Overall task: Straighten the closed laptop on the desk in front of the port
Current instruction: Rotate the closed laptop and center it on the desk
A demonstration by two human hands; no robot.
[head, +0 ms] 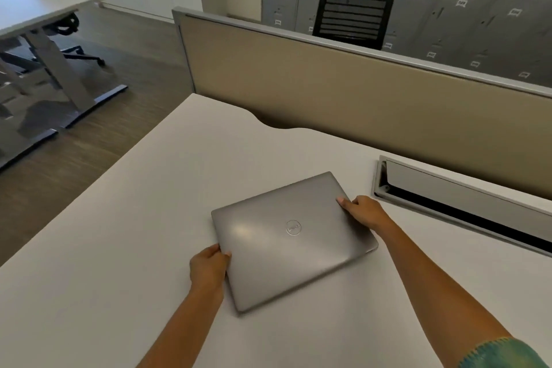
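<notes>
A closed grey laptop [292,239] with a round logo on its lid lies flat on the white desk [125,248], turned at an angle to the desk's edges. My left hand [209,269] grips its near left edge, thumb on the lid. My right hand [366,212] holds its far right edge, thumb on the lid near the corner. The cable port [460,203], a long open slot with a raised grey flap, sits in the desk to the right of the laptop and behind it.
A tan divider panel [343,92] runs along the back of the desk. Behind it stand a black mesh chair [354,15] and grey lockers [448,3]. Another desk [44,9] stands across the wooden floor on the left.
</notes>
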